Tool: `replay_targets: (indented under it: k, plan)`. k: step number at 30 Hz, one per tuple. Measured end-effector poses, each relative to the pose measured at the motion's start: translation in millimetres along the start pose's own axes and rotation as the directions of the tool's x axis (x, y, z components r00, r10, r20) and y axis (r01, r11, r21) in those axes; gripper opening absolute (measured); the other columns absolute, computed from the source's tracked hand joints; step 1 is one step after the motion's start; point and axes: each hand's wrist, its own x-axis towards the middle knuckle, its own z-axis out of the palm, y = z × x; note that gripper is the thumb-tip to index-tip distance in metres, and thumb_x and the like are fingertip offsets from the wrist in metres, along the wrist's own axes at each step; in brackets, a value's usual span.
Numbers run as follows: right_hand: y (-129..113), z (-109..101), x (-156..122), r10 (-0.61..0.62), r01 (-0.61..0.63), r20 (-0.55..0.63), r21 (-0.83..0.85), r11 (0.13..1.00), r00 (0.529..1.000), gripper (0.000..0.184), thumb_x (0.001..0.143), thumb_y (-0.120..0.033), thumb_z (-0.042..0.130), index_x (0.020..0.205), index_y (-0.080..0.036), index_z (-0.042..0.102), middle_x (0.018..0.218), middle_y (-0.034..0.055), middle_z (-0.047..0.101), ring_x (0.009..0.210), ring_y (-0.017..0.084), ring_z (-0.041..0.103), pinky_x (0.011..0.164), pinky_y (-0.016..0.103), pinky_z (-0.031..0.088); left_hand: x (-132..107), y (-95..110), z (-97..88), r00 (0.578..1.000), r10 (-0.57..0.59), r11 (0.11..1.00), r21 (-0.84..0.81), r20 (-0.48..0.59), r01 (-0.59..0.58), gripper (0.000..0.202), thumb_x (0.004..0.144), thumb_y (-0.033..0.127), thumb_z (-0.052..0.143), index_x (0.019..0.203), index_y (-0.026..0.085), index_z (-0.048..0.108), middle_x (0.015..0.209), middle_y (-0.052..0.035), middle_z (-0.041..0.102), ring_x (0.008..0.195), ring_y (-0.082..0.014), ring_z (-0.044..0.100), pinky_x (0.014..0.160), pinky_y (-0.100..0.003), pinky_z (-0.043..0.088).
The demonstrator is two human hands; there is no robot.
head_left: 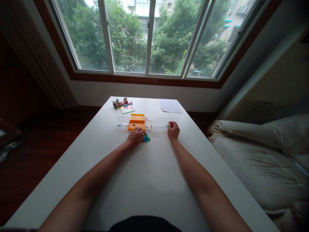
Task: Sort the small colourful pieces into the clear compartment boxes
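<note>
My left hand [135,136] rests on the white table [145,180], fingers curled over a small pile of blue and green pieces [146,139]; what it grips is too small to see. My right hand [173,130] is closed in a pinch beside a clear tray [164,124], next to a tiny red and a green piece. An orange box [136,121] stands just beyond my left hand, amid clear trays [122,125] holding a few coloured bits.
At the table's far left lie small toy figures on a card [123,105]. A sheet of paper [170,106] lies at the far right. A bed with pale bedding [265,161] runs along the table's right side. A wide window fills the wall ahead.
</note>
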Motion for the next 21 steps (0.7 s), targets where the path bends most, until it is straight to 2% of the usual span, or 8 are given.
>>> replay_targets:
  k: [3, 6, 9, 11, 15, 21]
  plan:
    - [-15.9, 5.8, -11.6, -0.09, 0.091, 0.132, 0.003, 0.996, 0.987, 0.023, 0.093, -0.025, 0.045, 0.1, -0.018, 0.066, 0.092, 0.008, 0.067, 0.082, 0.021, 0.058, 0.081, 0.031, 0.044, 9.6, 6.7, 5.0, 0.998, 0.033, 0.999, 0.017, 0.051, -0.034, 0.028, 0.094, 0.022, 0.055, 0.115, 0.024, 0.074, 0.115, -0.0091, 0.068, 0.111, -0.0247, 0.055, 0.099, -0.037, 0.047]
    - [-30.3, 8.3, -20.7, -0.227, 0.239, 0.297, -0.005, 0.971, 0.928, 0.021, 0.091, -0.023, 0.048, 0.099, -0.019, 0.068, 0.087, 0.0068, 0.067, 0.081, 0.022, 0.059, 0.08, 0.03, 0.043, 19.5, 8.6, 7.9, 0.995, 0.035, 0.998, 0.046, 0.091, -0.04, 0.031, 0.093, 0.02, 0.054, 0.117, 0.024, 0.074, 0.118, -0.0094, 0.069, 0.109, -0.0248, 0.056, 0.099, -0.036, 0.046]
    - [-38.4, 6.3, -25.1, -0.302, 0.33, 0.392, -0.003, 0.944, 0.869, 0.019, 0.089, -0.02, 0.051, 0.097, -0.02, 0.069, 0.085, 0.0069, 0.068, 0.081, 0.022, 0.059, 0.08, 0.029, 0.043, 27.9, 7.8, 10.2, 0.996, -0.01, 0.996, 0.084, 0.091, 0.002, 0.03, 0.09, 0.019, 0.057, 0.112, 0.024, 0.076, 0.113, -0.0097, 0.071, 0.106, -0.0256, 0.057, 0.097, -0.036, 0.046]
    - [-40.3, 4.0, -25.8, -0.303, 0.336, 0.41, -0.009, 0.942, 0.86, 0.019, 0.089, -0.02, 0.052, 0.097, -0.02, 0.069, 0.082, 0.0059, 0.067, 0.078, 0.021, 0.059, 0.077, 0.029, 0.042, 32.4, 7.2, 12.1, 0.997, -0.05, 0.994, 0.096, 0.065, 0.043, 0.027, 0.087, 0.02, 0.061, 0.107, 0.023, 0.078, 0.106, -0.0104, 0.072, 0.102, -0.0273, 0.058, 0.095, -0.037, 0.046]
    - [-40.5, 1.7, -26.2, -0.256, 0.277, 0.389, 0.0, 0.961, 0.885, 0.019, 0.09, -0.023, 0.052, 0.097, -0.021, 0.069, 0.075, 0.0027, 0.063, 0.071, 0.019, 0.058, 0.072, 0.027, 0.041, 38.4, 9.2, 16.1, 0.992, -0.121, 0.989, 0.091, 0.025, 0.119, 0.021, 0.082, 0.02, 0.065, 0.097, 0.022, 0.079, 0.093, -0.0109, 0.073, 0.096, -0.03, 0.061, 0.087, -0.039, 0.046]
    - [-40.9, 2.1, -28.2, -0.211, 0.204, 0.388, 0.059, 0.977, 0.897, 0.02, 0.089, -0.026, 0.051, 0.095, -0.022, 0.07, 0.067, -0.0006, 0.06, 0.063, 0.016, 0.054, 0.065, 0.026, 0.039, 41.9, 15.9, 19.6, 0.985, -0.171, 0.981, 0.102, 0.033, 0.167, 0.02, 0.079, 0.021, 0.066, 0.094, 0.021, 0.079, 0.089, -0.01, 0.074, 0.092, -0.0278, 0.064, 0.083, -0.036, 0.048]
